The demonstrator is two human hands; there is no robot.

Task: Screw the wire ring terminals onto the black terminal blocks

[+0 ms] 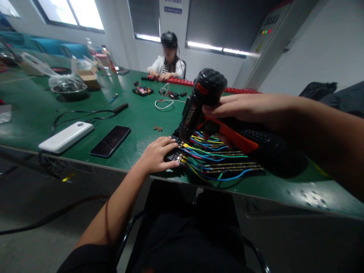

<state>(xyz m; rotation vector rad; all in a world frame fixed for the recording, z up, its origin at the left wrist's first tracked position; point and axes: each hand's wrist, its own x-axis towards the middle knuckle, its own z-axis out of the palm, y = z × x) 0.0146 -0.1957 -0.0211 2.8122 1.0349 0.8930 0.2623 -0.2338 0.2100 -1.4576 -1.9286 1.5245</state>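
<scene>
My right hand [241, 110] is wrapped round the handle of a black and orange cordless drill [203, 89]. The drill points down, its nose just above a black terminal block [174, 156] near the table's front edge. My left hand [157, 154] grips the left end of this block, thumb on the near side and fingers on the far side. Yellow, blue, green and red wires [213, 154] run from the block to the right, partly hidden under the drill and my right hand. The tip of the drill is hard to make out against the block.
Small brass-coloured screws [157, 129] lie beyond my left hand. A phone [110, 141] and a white power bank [66, 137] with a black cable are at left. Across the green table [136, 121] sits a person [169, 62] behind a red perforated strip [182, 81].
</scene>
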